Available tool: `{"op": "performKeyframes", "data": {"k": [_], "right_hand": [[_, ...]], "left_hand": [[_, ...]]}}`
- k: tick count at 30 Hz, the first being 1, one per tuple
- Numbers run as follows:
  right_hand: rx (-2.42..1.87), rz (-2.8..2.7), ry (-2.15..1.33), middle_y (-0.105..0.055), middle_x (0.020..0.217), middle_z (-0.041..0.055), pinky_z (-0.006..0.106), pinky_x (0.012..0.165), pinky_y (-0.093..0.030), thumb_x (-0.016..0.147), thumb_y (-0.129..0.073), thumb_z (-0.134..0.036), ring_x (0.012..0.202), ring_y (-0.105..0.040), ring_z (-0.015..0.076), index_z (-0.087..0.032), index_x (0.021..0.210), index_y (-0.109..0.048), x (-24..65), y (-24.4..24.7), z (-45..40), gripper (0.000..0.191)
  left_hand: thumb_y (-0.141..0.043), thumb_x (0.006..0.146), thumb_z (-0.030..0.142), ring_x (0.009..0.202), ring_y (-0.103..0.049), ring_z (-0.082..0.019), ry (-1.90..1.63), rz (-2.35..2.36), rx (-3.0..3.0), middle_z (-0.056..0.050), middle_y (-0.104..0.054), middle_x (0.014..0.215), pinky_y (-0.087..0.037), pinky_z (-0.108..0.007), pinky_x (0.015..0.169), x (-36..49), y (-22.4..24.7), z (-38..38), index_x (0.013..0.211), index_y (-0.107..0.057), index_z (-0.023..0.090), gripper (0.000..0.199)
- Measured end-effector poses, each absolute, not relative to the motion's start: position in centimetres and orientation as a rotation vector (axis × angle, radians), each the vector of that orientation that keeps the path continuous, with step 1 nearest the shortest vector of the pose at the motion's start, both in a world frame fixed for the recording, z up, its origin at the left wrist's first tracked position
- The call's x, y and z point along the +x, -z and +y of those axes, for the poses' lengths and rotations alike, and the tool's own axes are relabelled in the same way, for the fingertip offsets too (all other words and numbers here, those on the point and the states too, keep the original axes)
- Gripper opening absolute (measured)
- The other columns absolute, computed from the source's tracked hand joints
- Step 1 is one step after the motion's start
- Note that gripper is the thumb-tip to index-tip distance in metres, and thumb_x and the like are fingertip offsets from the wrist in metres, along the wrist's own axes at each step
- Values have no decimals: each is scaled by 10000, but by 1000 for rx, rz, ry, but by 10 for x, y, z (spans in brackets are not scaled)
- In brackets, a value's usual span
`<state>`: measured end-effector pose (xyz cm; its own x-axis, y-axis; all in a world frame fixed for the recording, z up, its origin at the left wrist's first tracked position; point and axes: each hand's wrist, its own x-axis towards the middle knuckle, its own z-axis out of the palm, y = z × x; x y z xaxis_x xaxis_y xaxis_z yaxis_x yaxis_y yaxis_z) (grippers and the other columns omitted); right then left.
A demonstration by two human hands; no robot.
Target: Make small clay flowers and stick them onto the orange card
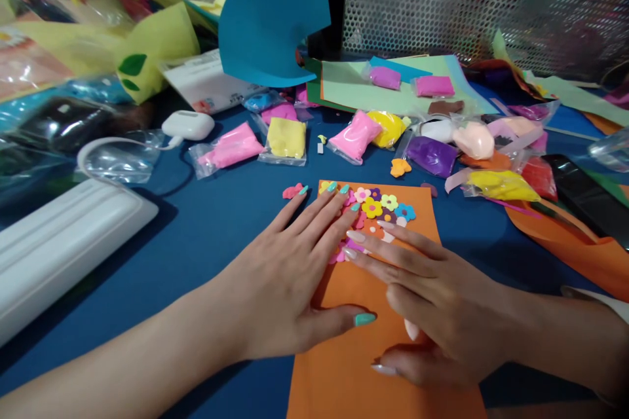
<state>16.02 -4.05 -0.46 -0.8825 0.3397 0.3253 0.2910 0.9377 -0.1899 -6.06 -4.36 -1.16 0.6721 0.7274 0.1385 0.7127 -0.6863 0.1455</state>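
Flower shapes (372,207), small and many-coloured, are lying in a tight cluster at the far end of an orange sheet (339,386). The sheet is running with its long axis away from the person across a blue worktop (216,229), its near edge falling outside the view.

The left hand (282,291) is lying palm down and wide open, fingers extended, thumb standing out to the right over bare orange. Its middle fingers are covering the cluster's left part; the little finger's tip is resting off the sheet, just beside a loose pink piece (293,192). No object is showing in its grasp.

The right hand (452,308) is standing half open, its longer fingers pointing left and away over the cluster's near portion, thumb and a lower finger bending beneath. Nothing held is showing, though its underside is hidden. Whether either hand is pressing or hovering cannot be told.

Governing relation: the cluster is lying ahead and slightly right of the left palm, ahead and left of the right palm. Both hands are overlapping it; the left is extending farther along the sheet. An orange piece (401,167) is sitting beyond the far edge.
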Motion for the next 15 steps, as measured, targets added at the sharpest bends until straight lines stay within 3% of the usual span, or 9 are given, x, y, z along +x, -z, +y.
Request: {"op": "performKeyframes", "data": {"k": [9,15], "right_hand": [[-480,-2830,-225,-485,1301,255,427,1135,-175,807,-470,-608,1341,-308,281,-146,662,-555,157,4,-43,492],[-441,-2734,-162,-565,1238,202,397,1109,-265,850,-481,-483,1315,-367,241,-165,670,-552,159,0,-40,372]], "left_hand": [[-384,787,701,1370,-212,-344,-248,1207,2794,-188,-244,1474,-196,-552,1099,-61,12,-45,1402,-282,68,889],[-369,791,706,1368,-219,-341,-246,1206,2799,-188,-257,1471,-201,-540,1100,-60,12,-44,1399,-288,67,885]]}}
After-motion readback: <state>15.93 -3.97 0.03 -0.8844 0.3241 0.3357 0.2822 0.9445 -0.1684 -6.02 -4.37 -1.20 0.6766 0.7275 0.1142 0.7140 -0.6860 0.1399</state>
